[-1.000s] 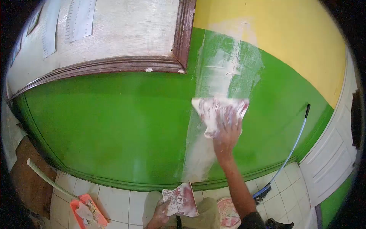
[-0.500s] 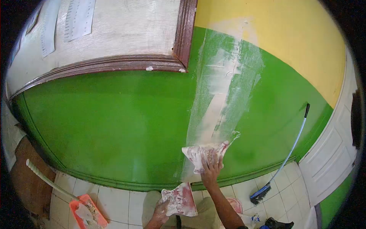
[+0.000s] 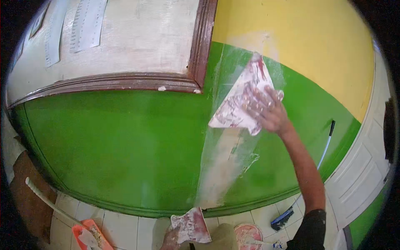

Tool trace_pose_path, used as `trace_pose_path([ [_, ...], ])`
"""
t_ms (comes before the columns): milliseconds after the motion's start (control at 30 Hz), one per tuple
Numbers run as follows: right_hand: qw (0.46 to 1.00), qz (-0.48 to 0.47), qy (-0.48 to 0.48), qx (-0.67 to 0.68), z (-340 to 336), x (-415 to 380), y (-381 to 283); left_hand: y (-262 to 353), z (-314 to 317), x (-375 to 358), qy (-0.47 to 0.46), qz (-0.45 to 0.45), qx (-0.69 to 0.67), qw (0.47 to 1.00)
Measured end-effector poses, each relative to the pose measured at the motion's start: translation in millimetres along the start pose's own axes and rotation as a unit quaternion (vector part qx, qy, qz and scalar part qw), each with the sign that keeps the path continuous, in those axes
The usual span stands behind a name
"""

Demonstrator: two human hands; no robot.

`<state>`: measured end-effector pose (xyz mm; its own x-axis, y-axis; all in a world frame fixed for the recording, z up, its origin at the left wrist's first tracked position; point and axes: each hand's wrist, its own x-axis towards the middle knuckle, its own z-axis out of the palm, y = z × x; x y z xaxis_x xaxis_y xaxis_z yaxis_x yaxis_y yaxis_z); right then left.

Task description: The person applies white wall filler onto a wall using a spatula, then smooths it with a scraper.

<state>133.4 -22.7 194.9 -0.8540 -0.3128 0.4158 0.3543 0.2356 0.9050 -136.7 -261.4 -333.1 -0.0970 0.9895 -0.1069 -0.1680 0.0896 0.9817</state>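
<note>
Putty scraper (image 3: 241, 102) sits flat against the green wall (image 3: 116, 141), up near the yellow band and just right of the wooden frame (image 3: 200, 46). Your right hand (image 3: 268, 110) has its fingers spread across the blade, pressing it on the white putty streak (image 3: 223, 166). Down low, your left hand (image 3: 170, 241) grips a second scraper (image 3: 189, 225), though it's mostly cut off so I can't really see the fingers. A broom (image 3: 287, 214) leans by the white door (image 3: 362, 166).
</note>
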Motion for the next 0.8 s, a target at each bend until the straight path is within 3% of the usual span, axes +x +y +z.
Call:
trace_pose_path([
  [33,0.999,-0.031,-0.002,-0.028,4.1,3.6,20.0,-16.4,-2.8,2.5,-0.001,0.003,-0.001,1.000],
  [100,0.996,-0.064,-0.003,-0.058,-0.1,11.6,40.5,-40.2,-2.7,13.0,0.005,0.291,0.007,0.957],
  [133,0.996,-0.079,-0.041,-0.029,-7.2,17.4,47.0,-18.9,2.1,12.9,0.005,0.292,0.007,0.957],
  [167,0.993,-0.093,-0.078,0.000,-9.6,19.6,51.2,3.7,5.9,12.6,-0.022,0.081,-0.137,0.987],
  [200,0.993,-0.092,-0.078,-0.001,-7.5,18.1,53.0,30.9,10.7,11.5,0.019,-0.129,-0.297,0.946],
  [467,0.987,-0.032,-0.128,0.087,8.4,-6.6,61.7,56.9,21.6,13.6,-0.039,0.006,-0.110,0.993],
  [633,0.979,0.049,-0.183,0.071,-0.1,3.9,42.7,114.8,-22.2,-17.1,-0.107,0.110,0.182,0.971],
  [667,0.977,0.077,-0.188,0.060,-4.2,7.3,38.3,112.6,-37.6,-17.5,-0.111,0.105,0.184,0.971],
  [700,0.984,0.108,-0.141,0.002,-10.7,-67.4,40.2,72.8,-1.8,18.1,-0.119,0.082,0.096,0.985],
  [733,0.985,0.104,-0.135,0.007,-27.3,-69.1,35.4,61.4,11.6,3.4,-0.109,0.044,-0.009,0.993],
  [767,0.974,0.220,-0.045,-0.012,-45.3,-65.7,28.2,52.4,19.0,-8.1,-0.102,0.049,-0.009,0.994],
  [800,0.958,0.283,0.006,-0.049,-56.1,-50.7,24.8,52.5,19.3,-11.5,-0.109,0.181,0.109,0.971],
])
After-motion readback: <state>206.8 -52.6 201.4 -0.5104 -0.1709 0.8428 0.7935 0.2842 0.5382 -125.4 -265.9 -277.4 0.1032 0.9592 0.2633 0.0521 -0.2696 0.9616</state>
